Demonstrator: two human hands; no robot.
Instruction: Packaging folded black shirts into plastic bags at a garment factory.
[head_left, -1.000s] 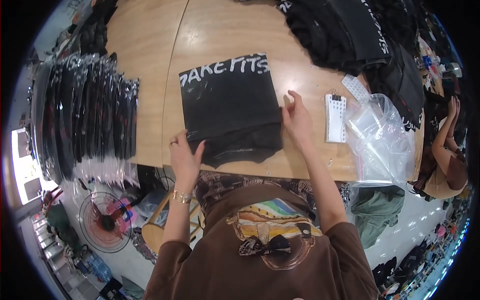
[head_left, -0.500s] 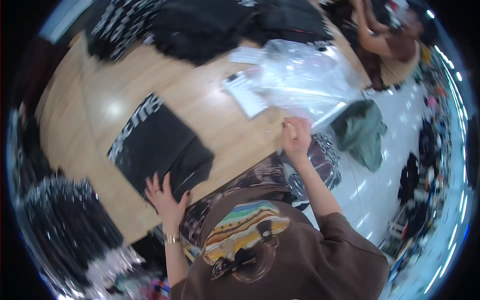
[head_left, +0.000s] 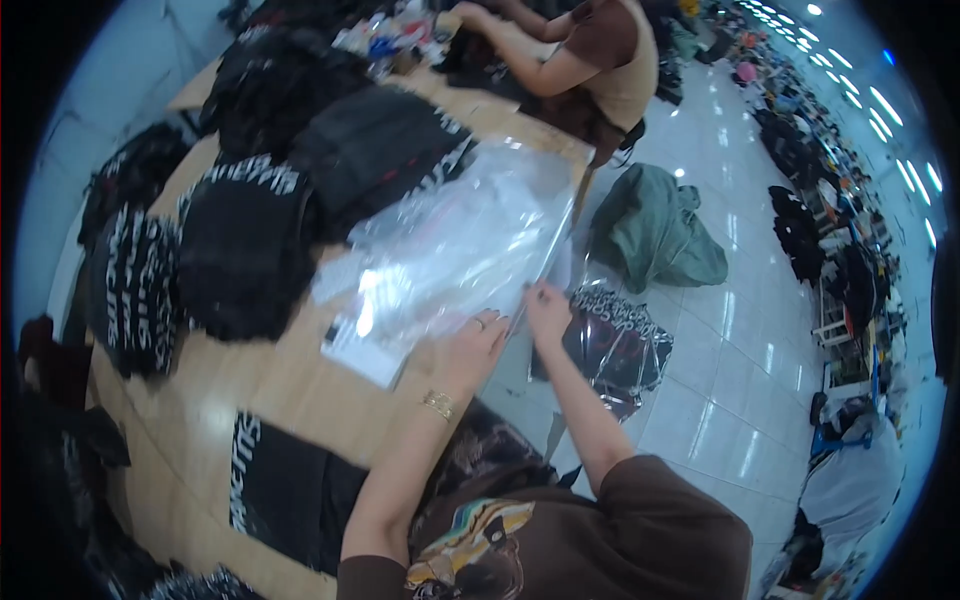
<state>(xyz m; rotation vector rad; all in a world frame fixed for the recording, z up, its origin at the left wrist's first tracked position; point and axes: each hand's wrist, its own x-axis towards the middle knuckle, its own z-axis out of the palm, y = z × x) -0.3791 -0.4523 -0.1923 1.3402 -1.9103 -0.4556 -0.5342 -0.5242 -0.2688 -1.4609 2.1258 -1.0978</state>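
A spread of clear plastic bags (head_left: 470,230) lies on the table's right side, reaching its edge. My right hand (head_left: 548,318) is closed in a pinch at the bags' near right edge, over the table's rim. Close beside it, my left hand (head_left: 478,348) rests on the near end of the plastic, its fingers stretched toward the right hand. A folded black garment (head_left: 290,490) with white lettering along one edge lies at the near left of the table, untouched. Beside the bags sits a white pad or packet (head_left: 365,355), partly under the plastic.
Stacks of folded black garments (head_left: 245,245) stand at the far left. A green cloth sack (head_left: 655,230) and a plastic-wrapped pile of dark garments (head_left: 610,345) are right of the table, above the tiled floor (head_left: 700,400). Across the table, another person (head_left: 590,65) works near small coloured items.
My left hand has left the folded black garment and moved right onto the plastic bags. My right hand now pinches at their edge. The view has turned to the right.
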